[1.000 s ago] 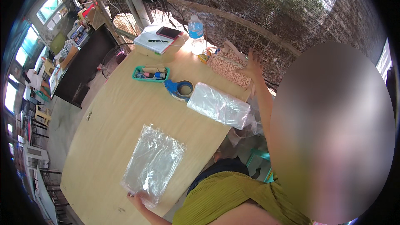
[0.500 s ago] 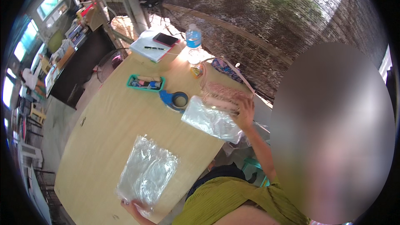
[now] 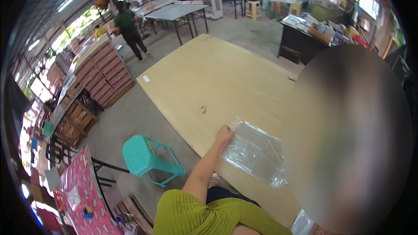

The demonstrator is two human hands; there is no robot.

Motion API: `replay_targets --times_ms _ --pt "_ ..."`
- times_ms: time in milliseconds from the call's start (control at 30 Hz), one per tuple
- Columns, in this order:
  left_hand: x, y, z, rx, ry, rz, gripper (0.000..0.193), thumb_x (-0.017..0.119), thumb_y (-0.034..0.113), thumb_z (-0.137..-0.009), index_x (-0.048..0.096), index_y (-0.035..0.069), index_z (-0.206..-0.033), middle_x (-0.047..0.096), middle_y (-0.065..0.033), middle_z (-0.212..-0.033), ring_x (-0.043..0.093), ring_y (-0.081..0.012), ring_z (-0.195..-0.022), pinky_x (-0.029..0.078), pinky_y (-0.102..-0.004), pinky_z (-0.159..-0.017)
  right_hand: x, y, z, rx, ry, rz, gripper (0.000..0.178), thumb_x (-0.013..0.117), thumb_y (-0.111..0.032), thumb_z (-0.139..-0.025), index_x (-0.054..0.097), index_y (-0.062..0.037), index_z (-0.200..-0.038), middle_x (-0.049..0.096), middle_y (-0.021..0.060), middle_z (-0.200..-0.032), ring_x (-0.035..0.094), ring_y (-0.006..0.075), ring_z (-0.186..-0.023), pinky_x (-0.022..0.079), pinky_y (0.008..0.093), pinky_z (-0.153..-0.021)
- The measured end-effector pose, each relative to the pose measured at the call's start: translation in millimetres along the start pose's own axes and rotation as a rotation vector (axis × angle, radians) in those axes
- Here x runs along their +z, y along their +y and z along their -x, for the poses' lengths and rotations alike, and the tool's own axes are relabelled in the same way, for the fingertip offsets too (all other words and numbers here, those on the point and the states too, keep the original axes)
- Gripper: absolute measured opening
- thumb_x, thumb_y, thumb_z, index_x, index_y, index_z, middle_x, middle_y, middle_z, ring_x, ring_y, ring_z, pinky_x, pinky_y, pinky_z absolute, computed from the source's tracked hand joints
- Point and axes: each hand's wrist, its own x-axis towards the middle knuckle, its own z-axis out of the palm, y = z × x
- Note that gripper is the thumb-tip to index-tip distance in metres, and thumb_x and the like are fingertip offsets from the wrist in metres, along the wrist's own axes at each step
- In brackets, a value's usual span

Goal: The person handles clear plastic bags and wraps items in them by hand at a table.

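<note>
My left hand rests at the near edge of a large pale wooden table, fingers curled on the corner of a flat stack of clear plastic bags. The bags lie flat on the tabletop, just right of the hand. My forearm rises from a green sleeve at the bottom edge. My right hand is not in view; a blurred patch covers the right side of the picture.
A teal plastic stool stands on the concrete floor left of the table. A pink patterned tabletop is at lower left. Stacked purple boxes, grey folding tables, a dark desk and a person in green are farther off.
The view has swung round to the left, so the tray, tape and second bag stack are out of sight. My right hand has left the picture. My left hand stays on the bags.
</note>
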Motion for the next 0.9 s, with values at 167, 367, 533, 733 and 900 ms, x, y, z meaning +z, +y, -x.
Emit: replay_targets --times_ms 167,367,533,733,900 --pt "7 8 2 0.002 0.009 -0.038 0.041 0.057 0.033 -0.081 0.06 0.003 -0.109 0.066 -0.0189 -0.105 0.064 -0.0347 -0.098 0.05 -0.0445 -0.084 15 -56 -15 -0.106 -0.042 -0.226 0.046 0.074 -0.027 -0.076 0.057 0.0031 -0.106 0.062 0.0149 -0.102 0.06 0.0259 -0.088 0.049 0.0411 -0.077" --pt "1 29 6 -0.005 -0.009 0.062 0.047 0.067 0.034 -0.075 0.06 0.003 -0.11 0.066 -0.0177 -0.107 0.063 -0.0346 -0.098 0.05 -0.0448 -0.083 101 -233 39 -0.183 -0.595 -0.499 0.046 0.073 -0.028 -0.077 0.057 0.006 -0.104 0.064 0.0169 -0.095 0.063 0.0259 -0.082 0.053 0.0388 -0.073" --pt "-3 16 -1 0.165 -0.078 0.016 0.052 0.07 0.032 -0.073 0.056 0.006 -0.116 0.065 -0.0179 -0.108 0.063 -0.0348 -0.1 0.05 -0.0452 -0.083 138 -307 93 -0.142 -0.521 -0.506 0.058 0.083 -0.022 -0.065 0.055 0.004 -0.108 0.061 0.0241 -0.102 0.06 0.0396 -0.095 0.046 0.0438 -0.086" --pt "2 11 -5 0.053 -0.127 0.102 0.055 0.068 0.033 -0.073 0.055 0.006 -0.12 0.064 -0.0185 -0.111 0.062 -0.0343 -0.103 0.05 -0.0449 -0.085 98 -336 120 -0.11 -0.347 -0.251 0.076 0.086 -0.019 -0.056 0.047 0.0055 -0.117 0.056 0.0267 -0.114 0.055 0.0397 -0.107 0.045 0.0439 -0.091" --pt "16 3 -11 0.149 -0.143 0.138 0.045 0.064 0.028 -0.072 0.062 0.003 -0.109 0.064 -0.0222 -0.107 0.063 -0.036 -0.099 0.05 -0.0447 -0.087 136 -298 98 -0.047 -0.453 -0.3 0.075 0.086 -0.018 -0.055 0.051 0.0064 -0.116 0.058 0.0264 -0.11 0.057 0.0397 -0.105 0.045 0.042 -0.092"
